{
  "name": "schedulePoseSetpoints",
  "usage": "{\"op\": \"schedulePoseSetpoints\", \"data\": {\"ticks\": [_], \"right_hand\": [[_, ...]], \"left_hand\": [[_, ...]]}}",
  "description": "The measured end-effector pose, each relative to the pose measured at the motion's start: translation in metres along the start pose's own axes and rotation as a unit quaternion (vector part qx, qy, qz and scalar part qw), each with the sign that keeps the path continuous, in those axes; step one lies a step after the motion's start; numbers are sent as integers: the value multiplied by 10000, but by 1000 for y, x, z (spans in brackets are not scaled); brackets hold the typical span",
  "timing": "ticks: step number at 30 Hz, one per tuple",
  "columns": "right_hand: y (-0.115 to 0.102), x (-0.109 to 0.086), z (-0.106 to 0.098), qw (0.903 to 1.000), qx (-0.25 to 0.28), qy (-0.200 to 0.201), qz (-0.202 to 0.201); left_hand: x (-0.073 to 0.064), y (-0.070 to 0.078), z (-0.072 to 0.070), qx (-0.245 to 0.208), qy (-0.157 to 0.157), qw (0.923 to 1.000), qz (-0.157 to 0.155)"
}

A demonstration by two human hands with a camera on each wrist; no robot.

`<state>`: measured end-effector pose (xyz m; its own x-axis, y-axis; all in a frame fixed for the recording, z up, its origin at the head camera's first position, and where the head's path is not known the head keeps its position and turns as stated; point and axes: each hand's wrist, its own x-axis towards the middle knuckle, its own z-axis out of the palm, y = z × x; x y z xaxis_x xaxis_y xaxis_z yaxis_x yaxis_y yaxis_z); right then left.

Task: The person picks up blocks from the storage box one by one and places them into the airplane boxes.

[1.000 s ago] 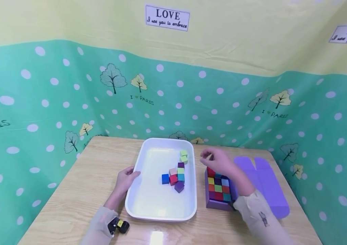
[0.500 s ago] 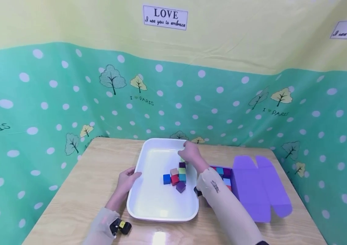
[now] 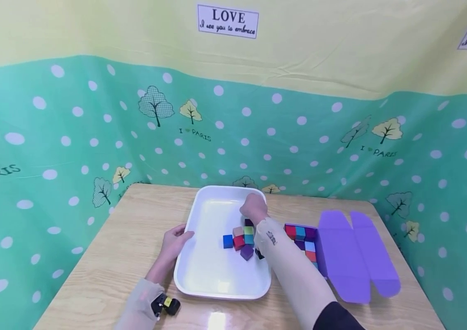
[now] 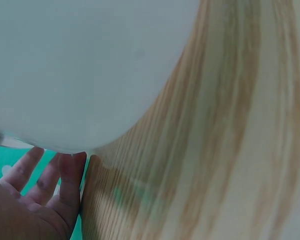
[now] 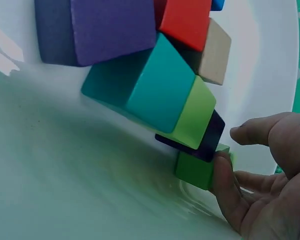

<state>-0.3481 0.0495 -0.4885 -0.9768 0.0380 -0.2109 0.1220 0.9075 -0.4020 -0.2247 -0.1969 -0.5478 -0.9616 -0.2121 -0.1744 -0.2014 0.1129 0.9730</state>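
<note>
Head view: the worktop [image 3: 101, 266] is pale wood with visible grain and a bright reflection at its near edge. A cloth [image 3: 134, 137] encloses it, green with white dots and printed trees below, yellow above. A white tray [image 3: 204, 275] stands mid-worktop, holding coloured blocks [image 3: 238, 242] towards its right side. An open purple box [image 3: 344, 252], also containing blocks, stands to its right. The left hand [image 3: 173, 243] has its grip clamped on the tray's left rim. The right hand [image 3: 254, 207] is inside the tray's far right corner, fingertips hidden; the right sleeve [image 3: 295, 270] covers part of the box.

Left wrist view: dim. Left fingertips touch the tray's edge; the thumb is out of sight and the tray's interior does not show.

Right wrist view: the right grip stands apart, a fingertip against a green block [image 5: 194, 170], thumb clear of it. That block is partly covered by a dark one [image 5: 214, 136]; the uppermost blocks are cut off.
</note>
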Motion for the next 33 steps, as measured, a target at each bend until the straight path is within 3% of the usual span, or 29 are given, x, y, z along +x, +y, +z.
{"op": "schedulePoseSetpoints", "data": {"ticks": [11, 16, 22, 28, 33], "right_hand": [[3, -2, 2, 9997, 46, 235, -35], [2, -1, 3, 9988, -103, 411, -252], [-4, -17, -8, 9974, -176, 490, -493], [-8, -40, -29, 9921, 768, 456, -880], [3, -58, -50, 9843, 1318, 290, -1142]], "left_hand": [[-1, 0, 3, 27, -17, 10000, -53], [0, 0, 5, 11, 58, 10000, 10], [-1, -3, 6, -39, -48, 10000, -4], [-1, -2, 1, 58, 111, 9999, 89], [-1, -1, -2, 106, 70, 9999, 58]]}}
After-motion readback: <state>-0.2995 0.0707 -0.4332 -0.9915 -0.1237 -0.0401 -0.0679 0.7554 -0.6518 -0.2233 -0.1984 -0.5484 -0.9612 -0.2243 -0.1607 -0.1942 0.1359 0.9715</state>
